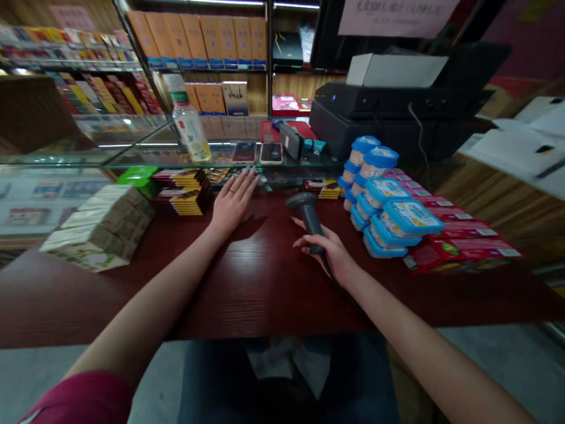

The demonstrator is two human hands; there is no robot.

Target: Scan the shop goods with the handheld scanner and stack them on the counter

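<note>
My right hand (331,250) grips the handle of a dark barcode scanner (305,211), which stands on the dark red counter (247,282) with its head pointing away from me. My left hand (233,200) lies flat and open on the counter, fingers stretched toward the glass shelf edge (185,165). It holds nothing. A stack of dark chocolate bars (183,191) lies just left of that hand.
Blue-lidded tubs (392,221) and red packets (459,235) sit at the right. Pale boxes (103,227) are stacked at the left. On the glass top stand a bottle (189,121), two phones (258,153) and a black register (388,112).
</note>
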